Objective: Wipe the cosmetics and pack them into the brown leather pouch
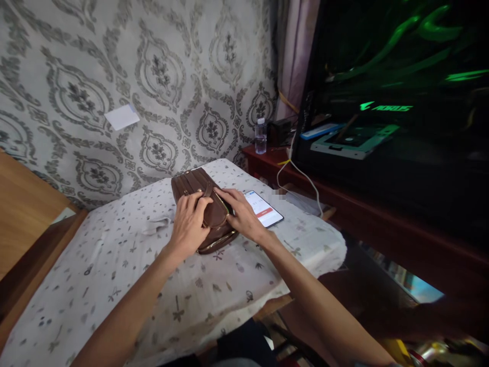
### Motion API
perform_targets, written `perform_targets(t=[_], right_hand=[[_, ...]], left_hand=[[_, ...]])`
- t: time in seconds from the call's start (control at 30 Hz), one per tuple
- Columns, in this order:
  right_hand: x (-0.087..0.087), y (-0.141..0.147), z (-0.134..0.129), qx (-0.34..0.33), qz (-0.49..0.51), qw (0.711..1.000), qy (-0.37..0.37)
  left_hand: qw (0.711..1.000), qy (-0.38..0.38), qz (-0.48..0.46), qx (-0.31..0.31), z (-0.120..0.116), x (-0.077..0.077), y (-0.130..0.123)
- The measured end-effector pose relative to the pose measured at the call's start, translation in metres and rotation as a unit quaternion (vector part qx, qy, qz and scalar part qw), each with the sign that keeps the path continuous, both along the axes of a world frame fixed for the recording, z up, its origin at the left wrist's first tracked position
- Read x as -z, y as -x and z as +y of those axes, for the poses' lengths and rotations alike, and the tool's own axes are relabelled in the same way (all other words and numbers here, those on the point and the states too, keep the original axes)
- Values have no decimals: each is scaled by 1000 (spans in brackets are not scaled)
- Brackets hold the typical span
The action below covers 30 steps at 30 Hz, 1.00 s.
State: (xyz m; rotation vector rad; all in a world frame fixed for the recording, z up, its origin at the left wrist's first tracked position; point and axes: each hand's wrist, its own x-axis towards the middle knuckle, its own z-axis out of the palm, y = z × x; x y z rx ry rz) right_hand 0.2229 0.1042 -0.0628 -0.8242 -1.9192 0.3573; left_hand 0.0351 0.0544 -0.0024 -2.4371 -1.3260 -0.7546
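A brown leather-like bag (194,181) with gold zippers lies on a bed or padded surface covered by a white patterned sheet (133,275). On the near left part of the bag rests my left hand (190,219), its fingers bent over the top and the thumb against the side. My right hand (242,214) is at the bag's right edge by a zipper, fingers pointing left and the thumb lower down. Whether its fingertips pinch the zipper pull is too small to tell. Just right of that hand lies a phone (270,216) with its screen lit.
Left of the bag is a crumpled light cloth (156,225). A clear bottle (261,136) stands on a dark red table (254,155) behind. A large dark screen (401,132) fills the right side, with a white cable (305,176) hanging before it. Patterned wall behind.
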Motion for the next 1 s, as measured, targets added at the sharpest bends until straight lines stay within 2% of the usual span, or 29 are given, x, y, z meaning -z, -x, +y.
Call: perform_targets(t=[0.2,0.4,0.57,0.77,1.0], right_hand=[[15,-10,-19,-89,35,993,71],[29,12,-15,-27,127,990,47],[31,18,-8,8,130,991,9],[34,23,-9,36,126,991,-6],[31,18,-9,22,122,992,-6]], left_hand=[[1000,11,-6,15,1,0,5],[1000,1,19,20,0,0,8],[996,-13,75,55,-1,-5,16],[992,20,87,93,-6,-14,23],[995,-36,79,56,-2,-1,21]])
